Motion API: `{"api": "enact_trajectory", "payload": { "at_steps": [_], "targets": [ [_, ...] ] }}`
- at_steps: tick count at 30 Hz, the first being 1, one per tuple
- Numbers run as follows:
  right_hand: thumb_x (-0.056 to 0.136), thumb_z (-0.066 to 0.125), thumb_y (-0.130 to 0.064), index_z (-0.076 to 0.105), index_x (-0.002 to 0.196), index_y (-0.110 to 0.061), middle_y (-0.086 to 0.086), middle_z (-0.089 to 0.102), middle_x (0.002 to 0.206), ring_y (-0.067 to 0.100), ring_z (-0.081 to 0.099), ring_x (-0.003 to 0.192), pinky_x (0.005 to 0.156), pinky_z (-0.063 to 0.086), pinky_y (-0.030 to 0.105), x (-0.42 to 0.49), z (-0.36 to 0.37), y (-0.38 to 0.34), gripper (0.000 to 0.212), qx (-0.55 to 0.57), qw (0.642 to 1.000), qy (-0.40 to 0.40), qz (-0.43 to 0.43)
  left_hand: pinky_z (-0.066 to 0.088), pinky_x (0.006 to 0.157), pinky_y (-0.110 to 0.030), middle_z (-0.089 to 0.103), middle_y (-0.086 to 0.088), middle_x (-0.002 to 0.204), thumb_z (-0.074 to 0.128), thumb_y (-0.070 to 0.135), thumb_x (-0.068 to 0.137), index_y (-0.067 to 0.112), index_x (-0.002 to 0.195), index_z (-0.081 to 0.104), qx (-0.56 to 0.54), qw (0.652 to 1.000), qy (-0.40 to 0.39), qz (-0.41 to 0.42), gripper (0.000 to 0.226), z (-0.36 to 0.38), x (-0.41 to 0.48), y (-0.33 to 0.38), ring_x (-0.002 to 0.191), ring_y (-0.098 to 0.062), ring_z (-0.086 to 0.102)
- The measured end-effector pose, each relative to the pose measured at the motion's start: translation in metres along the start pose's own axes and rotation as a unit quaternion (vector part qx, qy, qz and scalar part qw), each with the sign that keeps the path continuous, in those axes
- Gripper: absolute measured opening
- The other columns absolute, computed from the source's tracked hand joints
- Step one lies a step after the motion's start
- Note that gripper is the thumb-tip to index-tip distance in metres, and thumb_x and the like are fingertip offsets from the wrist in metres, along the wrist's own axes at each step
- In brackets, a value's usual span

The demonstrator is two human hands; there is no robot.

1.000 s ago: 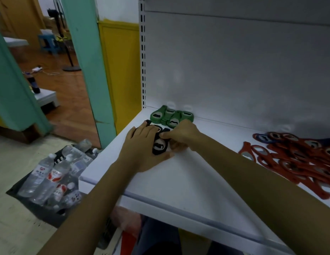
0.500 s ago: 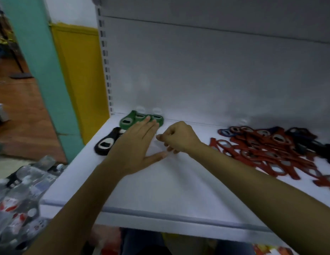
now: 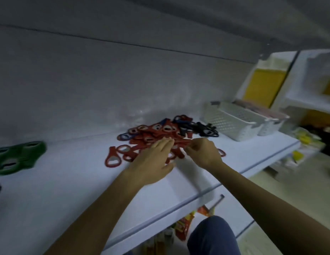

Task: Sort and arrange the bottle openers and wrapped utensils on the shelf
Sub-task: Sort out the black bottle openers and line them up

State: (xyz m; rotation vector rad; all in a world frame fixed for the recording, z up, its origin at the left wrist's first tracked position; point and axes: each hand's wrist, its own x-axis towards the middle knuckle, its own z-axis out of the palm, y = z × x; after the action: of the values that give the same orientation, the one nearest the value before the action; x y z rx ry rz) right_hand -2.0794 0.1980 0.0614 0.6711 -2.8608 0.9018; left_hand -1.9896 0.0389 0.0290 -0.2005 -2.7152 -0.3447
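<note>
Both forearms reach in over the shelf [image 3: 68,190] edge. Left hand [image 3: 153,159]: palm down, fingers straight, lying on the red bottle openers [image 3: 151,137] heaped mid-shelf. Right hand [image 3: 204,153] just beside it, fingers curled at the heap (pinching one? blurred, cannot tell). Green openers [image 3: 18,155] lie well apart, far left.

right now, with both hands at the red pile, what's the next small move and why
Probably close the right hand on one red opener at the near edge of the mixed pile and lift it clear. Its fingers are curled right there, though a grip isn't plain; the left hand spreads flat over the pile, and the green openers sit grouped apart.
</note>
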Motion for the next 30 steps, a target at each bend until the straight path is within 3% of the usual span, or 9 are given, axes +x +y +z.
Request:
{"api": "enact_trajectory", "payload": {
  "at_steps": [3, 8, 13, 19, 23, 26, 30],
  "targets": [
    [0.089, 0.056, -0.031, 0.071, 0.073, -0.020, -0.003, 0.071, 0.076, 0.018, 0.064, 0.074, 0.068, 0.053, 0.032, 0.006, -0.015, 0.042, 0.025, 0.005, 0.999, 0.022, 0.040, 0.013, 0.114, -0.025, 0.017, -0.001, 0.157, 0.045, 0.041, 0.095, 0.015, 0.149, 0.015, -0.031, 0.999, 0.004, 0.009, 0.067, 0.027, 0.036, 0.020, 0.143, -0.015, 0.013],
    [0.086, 0.060, -0.021, 0.069, 0.082, -0.019, -0.002, 0.070, 0.085, 0.019, 0.063, 0.083, 0.075, 0.052, 0.034, 0.029, -0.031, 0.107, 0.010, 0.038, 0.993, 0.075, 0.084, 0.017, 0.113, -0.028, 0.020, -0.003, 0.156, 0.043, 0.036, 0.096, 0.013, 0.148, 0.020, -0.082, 0.996, 0.025, -0.023, 0.062, 0.072, 0.106, 0.050, 0.143, -0.017, 0.013],
    [0.087, 0.062, -0.024, 0.069, 0.087, -0.023, -0.002, 0.070, 0.090, 0.018, 0.064, 0.085, 0.078, 0.051, 0.033, 0.070, -0.029, 0.140, 0.007, 0.015, 0.995, 0.086, 0.039, 0.021, 0.112, -0.026, 0.027, -0.002, 0.152, 0.045, 0.036, 0.095, 0.013, 0.146, 0.027, -0.070, 0.995, 0.049, -0.055, 0.059, 0.100, 0.134, 0.042, 0.141, -0.017, 0.019],
    [0.087, 0.060, -0.019, 0.065, 0.115, -0.014, 0.009, 0.061, 0.118, 0.023, 0.057, 0.105, 0.078, 0.038, 0.024, 0.120, -0.010, 0.138, 0.029, -0.015, 0.998, 0.068, -0.002, 0.025, 0.111, -0.029, 0.037, -0.003, 0.146, 0.048, 0.038, 0.094, 0.012, 0.142, 0.036, -0.026, 0.994, 0.094, -0.043, 0.056, 0.100, 0.130, 0.043, 0.137, -0.017, 0.027],
    [0.086, 0.060, -0.023, 0.058, 0.124, -0.013, 0.011, 0.053, 0.125, 0.027, 0.050, 0.113, 0.090, 0.043, 0.035, 0.134, 0.001, 0.138, 0.040, -0.033, 0.997, 0.067, 0.003, 0.024, 0.110, -0.025, 0.038, -0.002, 0.146, 0.051, 0.036, 0.092, 0.012, 0.142, 0.036, -0.063, 0.989, 0.110, -0.070, 0.057, 0.101, 0.126, 0.040, 0.138, -0.017, 0.027],
    [0.084, 0.063, -0.031, 0.054, 0.131, -0.016, 0.009, 0.050, 0.132, 0.028, 0.046, 0.119, 0.096, 0.042, 0.038, 0.142, 0.003, 0.137, 0.050, -0.046, 0.996, 0.077, -0.030, 0.032, 0.109, -0.031, 0.043, -0.003, 0.143, 0.054, 0.034, 0.091, 0.011, 0.139, 0.040, -0.054, 0.986, 0.134, -0.078, 0.055, 0.101, 0.124, 0.042, 0.136, -0.019, 0.032],
    [0.090, 0.060, -0.030, 0.049, 0.138, -0.016, 0.006, 0.044, 0.146, 0.027, 0.042, 0.131, 0.107, 0.037, 0.042, 0.148, 0.005, 0.142, 0.051, -0.047, 0.995, -0.010, -0.083, 0.041, 0.103, -0.038, 0.053, -0.006, 0.133, 0.058, 0.027, 0.088, 0.009, 0.131, 0.050, -0.006, 0.987, 0.146, -0.073, 0.048, 0.096, 0.122, 0.047, 0.127, -0.024, 0.045]
  ]
}}
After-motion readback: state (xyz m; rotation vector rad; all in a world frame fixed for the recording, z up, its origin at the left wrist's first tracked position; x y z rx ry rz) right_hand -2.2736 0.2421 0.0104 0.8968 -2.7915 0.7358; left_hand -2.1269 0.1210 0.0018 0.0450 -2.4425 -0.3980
